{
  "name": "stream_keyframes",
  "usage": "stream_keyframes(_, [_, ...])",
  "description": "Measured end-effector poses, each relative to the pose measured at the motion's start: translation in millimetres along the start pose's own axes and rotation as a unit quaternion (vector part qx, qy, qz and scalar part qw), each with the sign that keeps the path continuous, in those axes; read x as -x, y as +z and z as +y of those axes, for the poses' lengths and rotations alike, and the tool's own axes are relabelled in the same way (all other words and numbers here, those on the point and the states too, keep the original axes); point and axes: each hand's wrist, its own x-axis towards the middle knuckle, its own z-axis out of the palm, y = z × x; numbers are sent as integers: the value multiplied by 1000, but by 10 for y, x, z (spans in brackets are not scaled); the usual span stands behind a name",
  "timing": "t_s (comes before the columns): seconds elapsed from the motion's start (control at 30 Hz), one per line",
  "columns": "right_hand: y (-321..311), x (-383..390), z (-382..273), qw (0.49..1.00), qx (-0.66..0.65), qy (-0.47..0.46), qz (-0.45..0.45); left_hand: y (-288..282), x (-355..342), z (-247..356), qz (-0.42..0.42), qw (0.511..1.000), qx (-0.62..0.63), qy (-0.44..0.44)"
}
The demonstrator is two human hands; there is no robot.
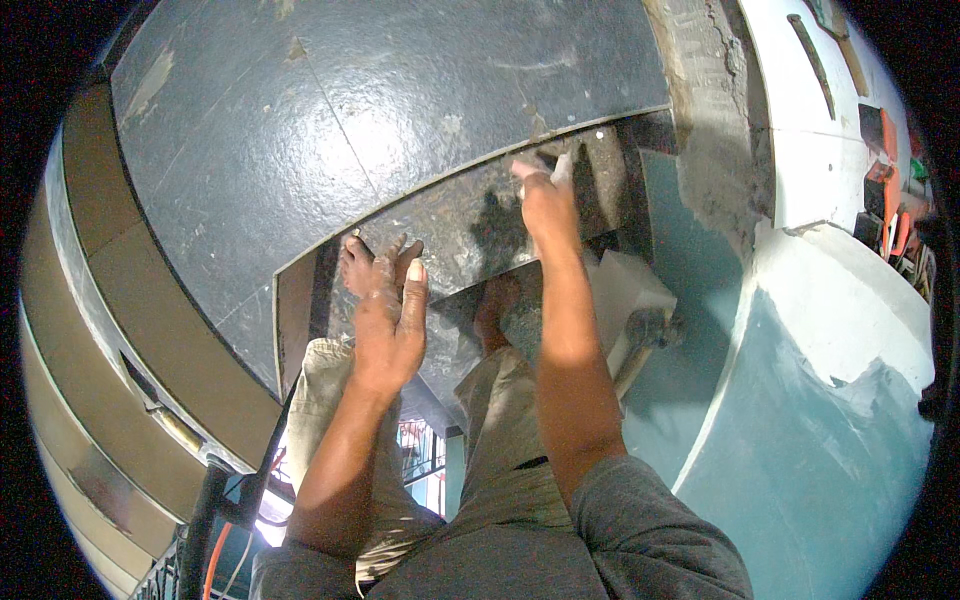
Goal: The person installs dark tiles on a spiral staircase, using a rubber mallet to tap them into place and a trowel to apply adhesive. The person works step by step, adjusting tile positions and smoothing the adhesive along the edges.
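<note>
Below a dark, shiny floor slab (350, 110) lies a narrow, dusty grey step surface (440, 235). My left hand (385, 320) is at its left part, with fingers spread and thumb held apart; nothing shows in its grip. Farther right and higher up, my right hand (548, 205) hovers over or touches the same surface near the slab's edge. Its fingers are blurred, and a pale patch shows at one fingertip. Whether that hand holds anything is hard to make out. Its shadow falls on the surface just to the left.
Brown tiled bands (150, 290) curve along the left, above a black railing (205, 510). A teal wall (800, 480) with white patches fills the right. A pale block (635, 280) sits beside my right forearm. Orange-handled tools (890, 185) lie at the far right.
</note>
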Motion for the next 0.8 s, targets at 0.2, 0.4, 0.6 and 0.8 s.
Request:
stream_keyframes(0.2, [-240,-40,-243,988,-76,-132,17,4,0,45,-36,996,63,-57])
stream_keyframes(0.4, [-164,-247,-456,987,26,-158,26,-8,-8,63,-20,997,56,-41])
stream_keyframes(0.6, [-317,-155,-532,992,38,-107,-55,24,-26,61,-23,999,37,-25])
stream_keyframes(0.8, [-987,-522,-415,926,164,-287,183,6,-24,100,-50,996,42,-55])
